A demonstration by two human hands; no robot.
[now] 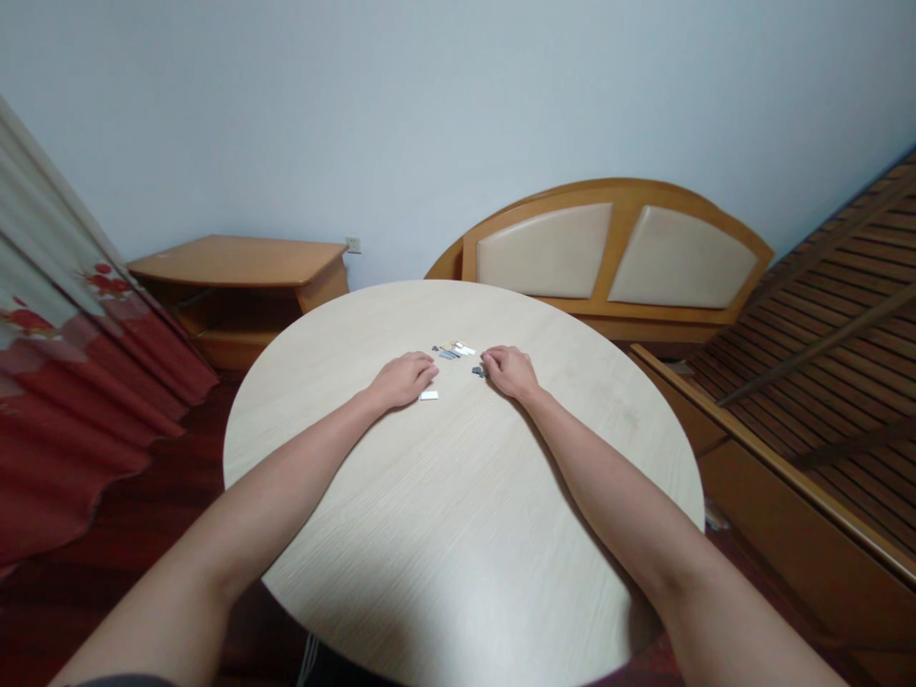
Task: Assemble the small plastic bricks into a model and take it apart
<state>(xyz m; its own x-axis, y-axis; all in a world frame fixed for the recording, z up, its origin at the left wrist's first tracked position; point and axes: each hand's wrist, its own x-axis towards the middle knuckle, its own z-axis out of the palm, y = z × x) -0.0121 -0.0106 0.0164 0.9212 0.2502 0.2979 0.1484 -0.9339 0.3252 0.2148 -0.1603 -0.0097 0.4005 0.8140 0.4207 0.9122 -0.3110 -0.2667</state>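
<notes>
My left hand [406, 379] rests on the round table [444, 506] with its fingers curled together; whatever is in them, if anything, is hidden. By its thumb lies a small white rectangular piece [429, 395]. Opposite it, my right hand [510, 370] has its fingertips drawn together, and I cannot make out anything between them. Small dark pieces [478, 371] lie just left of these fingertips. Between and slightly beyond both hands is a loose heap of small flat white, grey and tan pieces [464, 350], too small to name. A tiny dark piece [435, 348] sits at the heap's left.
A wooden cabinet [243, 262] stands behind the table on the left, beside a red and white curtain [107, 382]. Beyond the table is a padded headboard [601, 243]. A bed frame [787, 477] and slatted panel [844, 324] are at the right.
</notes>
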